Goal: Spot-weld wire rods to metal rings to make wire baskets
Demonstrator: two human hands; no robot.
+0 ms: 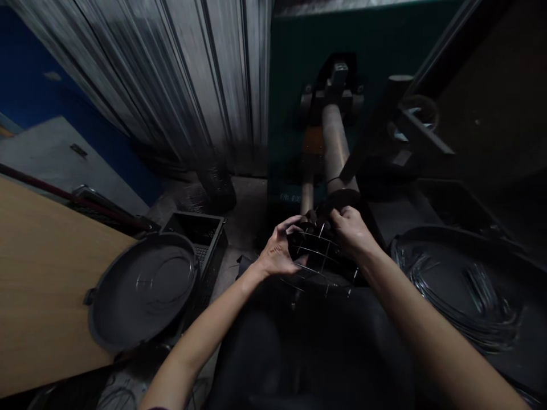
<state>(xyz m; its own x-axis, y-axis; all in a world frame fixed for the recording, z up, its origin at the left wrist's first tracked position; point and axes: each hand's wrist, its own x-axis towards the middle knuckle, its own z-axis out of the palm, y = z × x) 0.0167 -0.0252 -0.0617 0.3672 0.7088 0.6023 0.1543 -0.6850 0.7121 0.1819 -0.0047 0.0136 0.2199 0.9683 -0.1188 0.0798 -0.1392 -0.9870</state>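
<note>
A small wire grid of thin crossing metal wires hangs over my lap, in front of the machine's two arms. At its left edge my left hand is curled, thumb below and fingers above, gripping it. My right hand is closed at the grid's upper right, right below the dark end of the thick upper machine arm; what its fingertips pinch is too dark to make out. The thinner lower arm ends close to my left fingertips.
A dark green machine body stands ahead. On the right, a large black tray holds bundles of bent wire. To the left are a round black tray with a few wire pieces, a black crate and a wooden board.
</note>
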